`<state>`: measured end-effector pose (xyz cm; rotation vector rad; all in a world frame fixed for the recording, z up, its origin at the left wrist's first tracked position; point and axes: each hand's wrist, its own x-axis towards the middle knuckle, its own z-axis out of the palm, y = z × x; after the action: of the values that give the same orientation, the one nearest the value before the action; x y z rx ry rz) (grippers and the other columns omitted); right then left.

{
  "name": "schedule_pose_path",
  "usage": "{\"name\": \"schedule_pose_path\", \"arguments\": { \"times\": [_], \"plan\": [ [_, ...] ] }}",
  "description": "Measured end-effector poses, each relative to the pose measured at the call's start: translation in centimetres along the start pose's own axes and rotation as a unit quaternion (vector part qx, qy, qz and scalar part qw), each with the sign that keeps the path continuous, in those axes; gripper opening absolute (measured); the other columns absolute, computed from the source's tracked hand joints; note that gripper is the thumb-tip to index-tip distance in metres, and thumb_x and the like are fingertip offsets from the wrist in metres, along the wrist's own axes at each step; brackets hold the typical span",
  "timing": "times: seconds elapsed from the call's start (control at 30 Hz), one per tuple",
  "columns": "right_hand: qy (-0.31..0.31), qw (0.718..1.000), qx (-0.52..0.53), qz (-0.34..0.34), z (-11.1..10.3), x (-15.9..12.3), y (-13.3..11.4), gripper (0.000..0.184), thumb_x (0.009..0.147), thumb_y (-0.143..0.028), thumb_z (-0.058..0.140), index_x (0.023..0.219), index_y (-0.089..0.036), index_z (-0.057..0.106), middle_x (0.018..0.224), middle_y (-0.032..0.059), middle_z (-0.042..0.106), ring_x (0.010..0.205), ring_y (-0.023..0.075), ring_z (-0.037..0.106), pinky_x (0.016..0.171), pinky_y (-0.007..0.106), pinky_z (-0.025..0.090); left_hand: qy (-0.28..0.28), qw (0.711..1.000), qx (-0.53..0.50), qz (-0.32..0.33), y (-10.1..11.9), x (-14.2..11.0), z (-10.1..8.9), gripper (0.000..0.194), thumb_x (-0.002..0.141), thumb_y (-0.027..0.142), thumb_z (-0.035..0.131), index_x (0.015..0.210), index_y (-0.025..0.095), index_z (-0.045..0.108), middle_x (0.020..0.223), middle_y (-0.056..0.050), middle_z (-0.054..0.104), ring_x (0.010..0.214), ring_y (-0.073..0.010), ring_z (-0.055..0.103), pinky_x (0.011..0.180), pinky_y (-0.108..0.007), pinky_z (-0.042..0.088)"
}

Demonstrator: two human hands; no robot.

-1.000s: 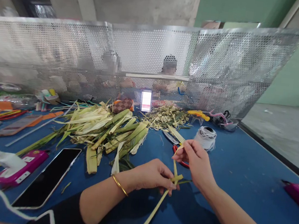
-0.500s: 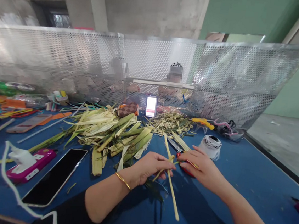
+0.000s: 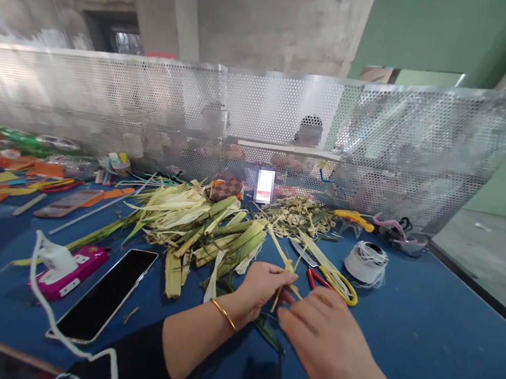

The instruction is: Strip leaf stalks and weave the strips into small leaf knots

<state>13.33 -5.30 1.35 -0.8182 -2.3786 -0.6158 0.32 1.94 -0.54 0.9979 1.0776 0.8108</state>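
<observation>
Pale corn husk strips (image 3: 278,244) cross in a small knot above the table. My left hand (image 3: 265,284), with a gold bangle (image 3: 223,313), pinches them at the crossing between thumb and fingers. A thin green strand stands up beside the knot. My right hand (image 3: 323,335) is just below and to the right, its fingers curled around the lower part of the long strip; the fingertips are partly hidden. Beyond it lie scissors (image 3: 305,253) with red and yellow handles. A dark green leaf piece (image 3: 270,335) is under my hands.
A heap of corn husks (image 3: 187,213) lies left of centre, with curly shreds (image 3: 302,216) behind. Around are a white string spool (image 3: 366,263), a black-screened phone (image 3: 104,294), a purple power strip (image 3: 67,275) with a white cable, and a perforated metal screen (image 3: 167,102).
My right hand has moved down and toward me, off the thin strand to the long strip's lower part. My left hand keeps its pinch. The whole view has shifted a little.
</observation>
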Motion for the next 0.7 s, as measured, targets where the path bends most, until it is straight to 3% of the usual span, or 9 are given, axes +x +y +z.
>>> {"name": "schedule_pose_path", "arguments": {
  "times": [0.07, 0.2, 0.27, 0.47, 0.57, 0.7],
  "plan": [
    [-0.042, 0.994, -0.095, -0.037, 1.2, 0.0, -1.2, 0.027, 0.086, -0.006, 0.040, 0.095, -0.014, 0.064, 0.068, 0.0053, 0.063, 0.063, 0.0185, 0.055, 0.073, 0.037, 0.037, 0.008, 0.999, -0.032, -0.004, 0.0, 0.0, 0.0, 0.021, 0.066, 0.031, 0.075, 0.062, 0.013, 0.065, 0.059, -0.001, 0.065, 0.048, -0.0104, 0.057, 0.051, -0.022, 0.044],
    [-0.082, 0.977, -0.196, -0.020, 3.5, -0.5, -1.2, 0.035, 0.082, -0.003, 0.038, 0.111, -0.005, 0.058, 0.085, 0.0155, 0.066, 0.072, 0.0243, 0.058, 0.066, 0.038, 0.036, 0.013, 0.997, -0.080, -0.007, -0.1, 0.0, 0.0, 0.024, 0.060, 0.031, 0.079, 0.062, 0.012, 0.064, 0.060, -0.003, 0.066, 0.054, -0.0125, 0.059, 0.056, -0.024, 0.045],
    [-0.077, 0.979, -0.190, -0.016, 4.0, -0.8, -0.7, 0.034, 0.082, -0.002, 0.038, 0.109, -0.005, 0.058, 0.084, 0.0150, 0.066, 0.072, 0.0238, 0.058, 0.066, 0.037, 0.036, 0.002, 0.997, -0.077, -0.014, -0.1, 0.0, -0.1, 0.026, 0.057, 0.032, 0.081, 0.061, 0.011, 0.064, 0.060, -0.004, 0.066, 0.055, -0.0125, 0.059, 0.058, -0.024, 0.045],
    [0.008, 0.990, -0.135, 0.027, 3.6, -1.2, 0.0, 0.029, 0.088, -0.002, 0.032, 0.096, -0.008, 0.059, 0.075, 0.0108, 0.065, 0.070, 0.0205, 0.058, 0.071, 0.036, 0.035, -0.101, 0.993, -0.065, -0.015, 1.3, -0.7, -0.6, 0.029, 0.055, 0.031, 0.082, 0.071, 0.010, 0.068, 0.070, -0.006, 0.069, 0.061, -0.0116, 0.060, 0.062, -0.023, 0.045],
    [0.032, 0.993, -0.108, 0.038, 3.2, -1.1, -0.3, 0.028, 0.091, -0.003, 0.031, 0.089, -0.011, 0.059, 0.071, 0.0080, 0.064, 0.066, 0.0181, 0.056, 0.070, 0.034, 0.034, -0.099, 0.992, -0.072, -0.016, 2.1, -1.0, -0.7, 0.019, 0.067, 0.026, 0.076, 0.073, 0.010, 0.067, 0.073, -0.008, 0.070, 0.063, -0.0126, 0.064, 0.065, -0.024, 0.047],
    [0.043, 0.997, -0.066, 0.004, 2.7, -0.8, -0.9, 0.032, 0.094, -0.006, 0.028, 0.088, -0.011, 0.059, 0.070, 0.0070, 0.065, 0.065, 0.0167, 0.057, 0.069, 0.033, 0.034, -0.069, 0.994, -0.088, -0.013, 2.5, -1.3, -0.6, 0.008, 0.077, 0.017, 0.067, 0.075, 0.009, 0.067, 0.079, -0.010, 0.071, 0.062, -0.0121, 0.065, 0.067, -0.025, 0.051]
  ]
}}
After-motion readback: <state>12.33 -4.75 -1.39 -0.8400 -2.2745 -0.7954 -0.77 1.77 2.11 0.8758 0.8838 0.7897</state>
